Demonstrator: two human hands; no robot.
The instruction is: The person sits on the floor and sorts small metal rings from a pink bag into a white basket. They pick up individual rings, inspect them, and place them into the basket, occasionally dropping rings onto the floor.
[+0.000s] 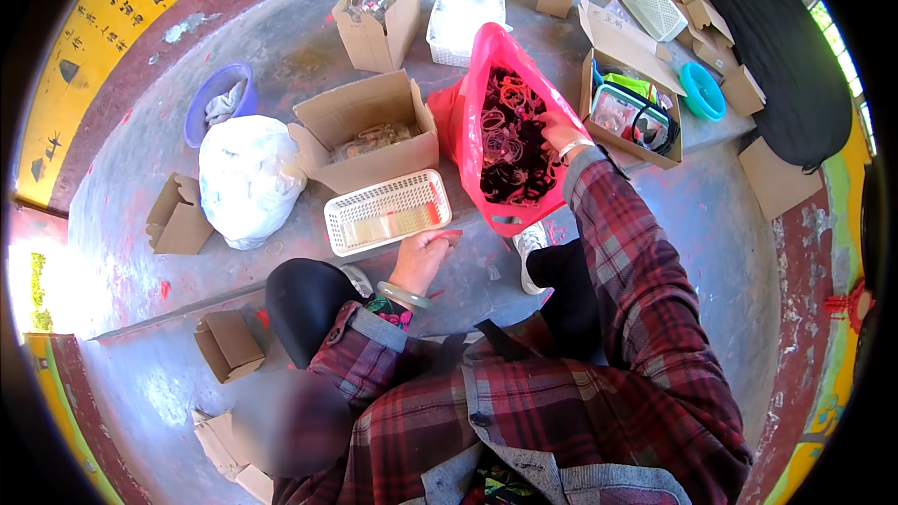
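A bright pink plastic bag stands wide at the middle, full of hair ties, mostly black with some pink and red. My right hand reaches into its right side, fingers bent close together among the ties; the tips are partly hidden. My left hand, with a pale bangle at the wrist, is closed in front of a cream plastic basket. A small red bit shows at its fingertips, too small to name. Flat pale yellowish pieces and something red lie inside the basket.
Behind the basket is a cardboard box of small packets, beside a stuffed white bag. Another open box, a white basket, a purple basin and a turquoise basin stand farther off. A box of goods is right.
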